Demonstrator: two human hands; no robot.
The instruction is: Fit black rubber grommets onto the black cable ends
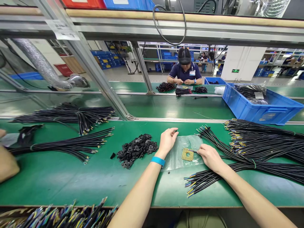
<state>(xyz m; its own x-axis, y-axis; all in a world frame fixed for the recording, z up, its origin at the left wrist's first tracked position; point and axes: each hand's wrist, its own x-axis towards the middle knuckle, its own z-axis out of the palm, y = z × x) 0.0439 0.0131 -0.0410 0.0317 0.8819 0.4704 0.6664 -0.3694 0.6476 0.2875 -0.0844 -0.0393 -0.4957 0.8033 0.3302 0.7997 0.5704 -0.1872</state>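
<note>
My left hand (167,139), with a blue band at the wrist, is pinched above a clear plastic bag (174,155). A small dark piece shows at its fingertips. Left of it lies a pile of small flat black pieces with holes (137,148). My right hand (210,155) is closed on a black cable, whose stripped end (191,150) points left over a yellow-brown square sponge (187,155) with a round hole. The sponge rests on the bag. Just behind that hand, black cables with a dark cluster at their ends (206,131) lie on the green bench.
Bundles of black cables (261,139) lie at the right, others (64,142) at the left. A blue bin (268,110) stands behind the right bundles. A metal frame post (102,69) slants across the left. A co-worker (184,68) sits opposite; another person's arm (7,164) enters at left.
</note>
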